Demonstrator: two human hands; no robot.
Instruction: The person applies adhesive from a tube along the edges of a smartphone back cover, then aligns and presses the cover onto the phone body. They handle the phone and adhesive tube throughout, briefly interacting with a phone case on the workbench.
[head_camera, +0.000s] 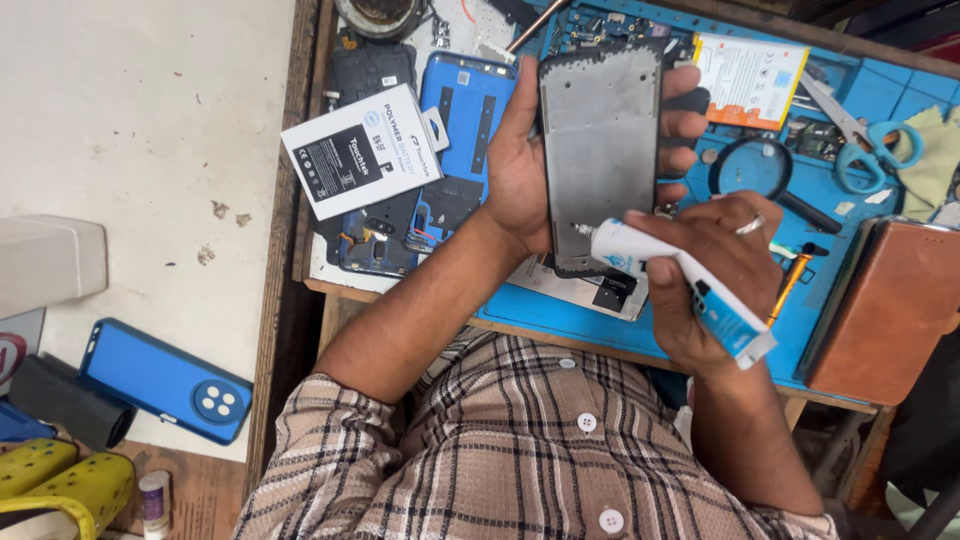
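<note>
My left hand (530, 170) grips a phone frame (600, 140), a grey metal plate with a black rim, held upright over the blue work mat (560, 310). My right hand (715, 265) squeezes a white and blue glue tube (680, 285). The tube's thin nozzle touches the lower left edge of the frame. A ring shows on one finger of my right hand. My checked shirt sleeves fill the lower part of the view.
A white battery box (360, 150) lies on opened blue phones (465, 110) at the left. A battery (750, 80), magnifying glass (750, 168), scissors (865, 140) and brown wallet case (885, 310) sit at the right. A blue phone cover (165, 380) lies on the floor.
</note>
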